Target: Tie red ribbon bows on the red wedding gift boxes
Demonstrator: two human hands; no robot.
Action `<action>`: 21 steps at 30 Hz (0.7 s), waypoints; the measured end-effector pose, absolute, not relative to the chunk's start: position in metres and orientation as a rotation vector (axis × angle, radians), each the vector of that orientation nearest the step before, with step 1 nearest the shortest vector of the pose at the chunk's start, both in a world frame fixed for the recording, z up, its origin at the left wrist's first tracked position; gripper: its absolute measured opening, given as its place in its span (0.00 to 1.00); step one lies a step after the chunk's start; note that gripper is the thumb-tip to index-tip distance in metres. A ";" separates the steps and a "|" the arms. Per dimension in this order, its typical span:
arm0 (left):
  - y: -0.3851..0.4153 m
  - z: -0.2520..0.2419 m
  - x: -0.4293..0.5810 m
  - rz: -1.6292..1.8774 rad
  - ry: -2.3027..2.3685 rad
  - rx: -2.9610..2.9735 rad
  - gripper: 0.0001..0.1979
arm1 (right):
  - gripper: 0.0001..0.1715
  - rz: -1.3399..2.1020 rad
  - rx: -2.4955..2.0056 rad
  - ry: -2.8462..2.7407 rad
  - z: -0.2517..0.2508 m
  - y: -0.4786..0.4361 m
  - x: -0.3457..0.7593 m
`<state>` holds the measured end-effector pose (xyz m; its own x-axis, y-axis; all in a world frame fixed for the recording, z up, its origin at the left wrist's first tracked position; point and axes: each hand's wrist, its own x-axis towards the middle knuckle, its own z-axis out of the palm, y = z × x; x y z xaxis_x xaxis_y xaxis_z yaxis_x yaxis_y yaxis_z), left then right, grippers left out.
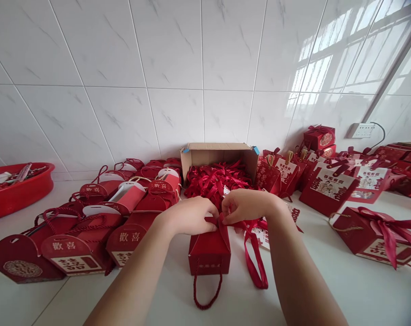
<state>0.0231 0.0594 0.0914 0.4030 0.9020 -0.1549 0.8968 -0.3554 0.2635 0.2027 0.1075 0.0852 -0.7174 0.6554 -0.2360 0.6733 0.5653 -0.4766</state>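
A small red gift box (208,253) stands before me on the white tabletop, its dark red rope handle (208,304) drooping over the front. My left hand (199,215) is closed at the top of the box, thumb and fingers pinching the folded flap. At the other side of that peak, my right hand (244,206) pinches a red satin ribbon (255,260), which trails in a loop to the right of the box. The exact grip of the right fingertips at the flap is partly hidden.
Behind the box, an open cardboard carton (219,148) overflows with red ribbons. Several gift boxes (72,246) crowd the left, near a red plastic basin (21,192). More printed boxes (331,188) and a ribbon-tied box (371,233) stand right. A tiled wall (174,113) bounds the back.
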 end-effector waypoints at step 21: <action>0.066 0.087 0.022 0.129 1.529 2.347 0.08 | 0.09 -0.840 1.338 2.874 0.086 0.105 0.206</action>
<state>0.0225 0.0655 0.0874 0.4181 0.9022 -0.1057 0.8719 -0.3658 0.3256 0.2062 0.1049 0.0857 -0.6594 0.7467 -0.0871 0.6762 0.5385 -0.5027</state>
